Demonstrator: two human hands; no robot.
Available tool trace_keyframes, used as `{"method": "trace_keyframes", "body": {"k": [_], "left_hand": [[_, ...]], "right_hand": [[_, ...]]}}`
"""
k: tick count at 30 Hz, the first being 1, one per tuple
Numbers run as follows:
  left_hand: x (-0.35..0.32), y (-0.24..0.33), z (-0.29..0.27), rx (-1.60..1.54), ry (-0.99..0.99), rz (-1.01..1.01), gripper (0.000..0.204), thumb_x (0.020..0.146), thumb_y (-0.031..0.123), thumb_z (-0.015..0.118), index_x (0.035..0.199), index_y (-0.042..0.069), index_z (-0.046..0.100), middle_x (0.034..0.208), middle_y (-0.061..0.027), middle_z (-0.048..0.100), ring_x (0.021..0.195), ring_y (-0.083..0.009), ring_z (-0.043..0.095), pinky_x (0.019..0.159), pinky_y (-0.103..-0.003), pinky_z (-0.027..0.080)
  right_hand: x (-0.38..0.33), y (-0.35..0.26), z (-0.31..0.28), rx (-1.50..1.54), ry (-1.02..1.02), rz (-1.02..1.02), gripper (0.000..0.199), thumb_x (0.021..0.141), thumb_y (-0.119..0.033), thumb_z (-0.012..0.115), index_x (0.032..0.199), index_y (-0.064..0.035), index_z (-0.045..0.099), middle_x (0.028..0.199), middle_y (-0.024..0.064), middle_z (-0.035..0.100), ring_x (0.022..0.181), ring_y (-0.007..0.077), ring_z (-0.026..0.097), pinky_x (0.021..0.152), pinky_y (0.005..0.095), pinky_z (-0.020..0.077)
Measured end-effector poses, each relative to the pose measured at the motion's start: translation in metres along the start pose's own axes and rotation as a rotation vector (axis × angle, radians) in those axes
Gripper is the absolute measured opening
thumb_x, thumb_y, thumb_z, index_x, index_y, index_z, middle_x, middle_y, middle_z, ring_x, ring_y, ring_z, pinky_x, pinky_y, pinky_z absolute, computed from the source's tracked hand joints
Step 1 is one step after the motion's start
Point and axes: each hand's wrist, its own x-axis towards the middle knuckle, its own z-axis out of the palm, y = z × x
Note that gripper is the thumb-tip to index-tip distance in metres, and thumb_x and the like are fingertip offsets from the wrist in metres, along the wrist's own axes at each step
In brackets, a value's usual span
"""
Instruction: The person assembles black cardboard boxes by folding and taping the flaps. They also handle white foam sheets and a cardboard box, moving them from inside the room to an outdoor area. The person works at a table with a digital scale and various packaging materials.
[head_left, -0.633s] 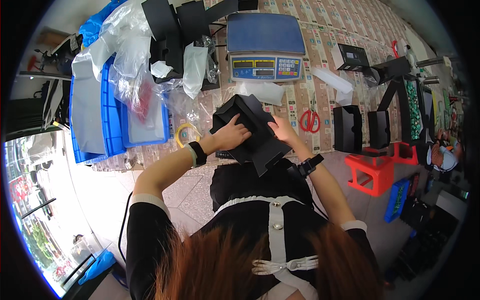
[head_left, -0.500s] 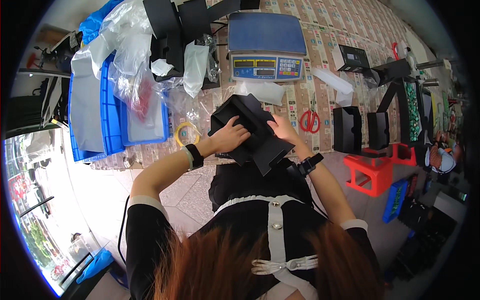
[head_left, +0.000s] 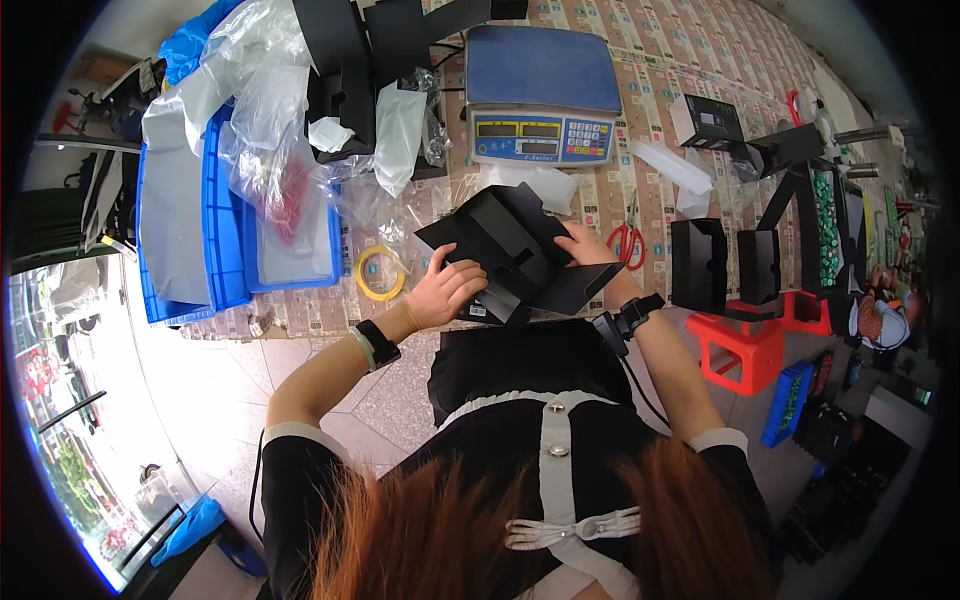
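Observation:
Between my hands is a black cardboard box (head_left: 508, 250), its flaps spread out, held above the table's near edge. My left hand (head_left: 448, 290) grips its left side, thumb up along the edge and the other fingers bent over the lower flap. On the far right side, my right hand (head_left: 588, 248) pinches a panel, its fingers partly hidden behind the cardboard. Just past the box lies a white plastic sheet (head_left: 530, 184). Red-handled scissors (head_left: 627, 245) rest right of my right hand, and a roll of yellow tape (head_left: 380, 273) lies left of my left hand.
A weighing scale (head_left: 542, 90) stands behind the box. Blue crates (head_left: 225, 230) with plastic bags are at left, beside more open black boxes (head_left: 345, 100). Further black boxes (head_left: 698, 265) stand at right, near green parts (head_left: 826, 225). Red stools (head_left: 745, 350) are below.
The black box has turned and opened flatter, showing its inside. My left hand has moved from inside it to its lower left edge; my right hand still holds the right side.

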Motion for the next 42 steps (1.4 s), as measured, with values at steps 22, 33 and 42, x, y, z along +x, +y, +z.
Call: {"method": "trace_keyframes", "body": {"k": [22, 33, 42], "left_hand": [[0.066, 0.028, -0.083, -0.028, -0.075, -0.011, 0.033, 0.071, 0.006, 0.057, 0.104, 0.004, 0.050, 0.099, -0.0080, 0.053, 0.096, -0.0226, 0.051, 0.094, -0.046, 0.029], [-0.004, 0.028, -0.122, -0.129, 0.149, -0.265, 0.048, 0.058, -0.015, 0.047, 0.103, 0.001, 0.043, 0.101, -0.0157, 0.051, 0.102, -0.0329, 0.050, 0.098, -0.054, 0.026], [-0.057, 0.005, -0.155, -0.405, 1.004, -0.905, 0.030, 0.092, 0.012, 0.038, 0.119, -0.002, 0.035, 0.108, -0.0118, 0.049, 0.099, -0.0176, 0.050, 0.086, -0.031, 0.039]], "right_hand": [[-0.008, -0.024, 0.013, 0.045, -0.157, 0.027, 0.032, 0.083, -0.015, 0.051, 0.113, -0.0038, 0.051, 0.084, 0.0054, 0.059, 0.070, 0.0111, 0.058, 0.047, 0.0228, 0.0505], [-0.020, -0.022, -0.030, 0.120, -0.072, 0.013, 0.029, 0.083, -0.013, 0.050, 0.109, -0.0024, 0.054, 0.083, 0.0045, 0.060, 0.066, 0.0112, 0.058, 0.048, 0.0217, 0.0494], [-0.023, -0.022, -0.021, -0.071, 0.032, -0.110, 0.026, 0.083, -0.012, 0.051, 0.107, -0.0020, 0.052, 0.078, 0.0082, 0.060, 0.062, 0.0126, 0.058, 0.048, 0.0258, 0.0472]]}}
